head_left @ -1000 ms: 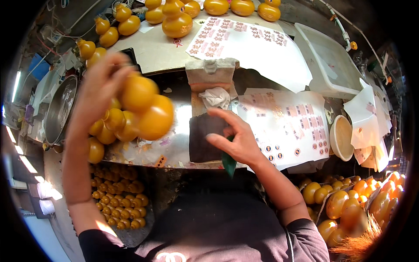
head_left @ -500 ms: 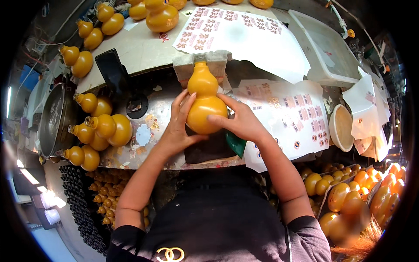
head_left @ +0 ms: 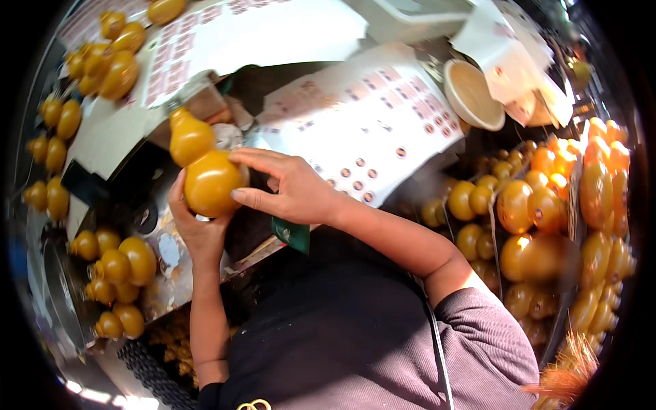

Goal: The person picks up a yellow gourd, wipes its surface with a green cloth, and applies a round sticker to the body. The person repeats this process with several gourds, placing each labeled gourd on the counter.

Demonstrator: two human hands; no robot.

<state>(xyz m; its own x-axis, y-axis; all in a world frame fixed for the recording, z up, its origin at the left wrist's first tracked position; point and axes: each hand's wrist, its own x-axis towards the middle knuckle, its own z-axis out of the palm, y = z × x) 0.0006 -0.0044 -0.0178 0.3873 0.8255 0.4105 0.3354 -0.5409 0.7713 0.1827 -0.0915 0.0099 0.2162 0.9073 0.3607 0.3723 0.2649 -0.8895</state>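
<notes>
A glossy yellow gourd-shaped bottle [head_left: 210,183] with a narrow clear neck stands tilted above the worktable. My left hand [head_left: 198,222] is closed round the left and underside of its lower bulb. My right hand [head_left: 290,188] rests against the right side of that bulb, with thumb tip and fingertips touching it. Behind the bottle are a cloth-covered support [head_left: 205,99] and a crumpled white wad [head_left: 227,137]. Beside my right wrist a dark green piece [head_left: 290,234] hangs over the table edge. A sheet of printed stickers [head_left: 362,126] lies to the right.
Several yellow gourd bottles [head_left: 140,261] stand at the left, next to a phone on a stand [head_left: 85,183] and a metal pan [head_left: 65,290]. Another sticker sheet [head_left: 287,31], a pale bowl [head_left: 471,96] and a white tub [head_left: 410,24] lie farther back. Crates of gourd bottles [head_left: 523,205] are at right.
My view has turned to the right, so the table sits farther left. The bottle has come off the cloth-covered support and leans left. My right hand's fingers have straightened along its side.
</notes>
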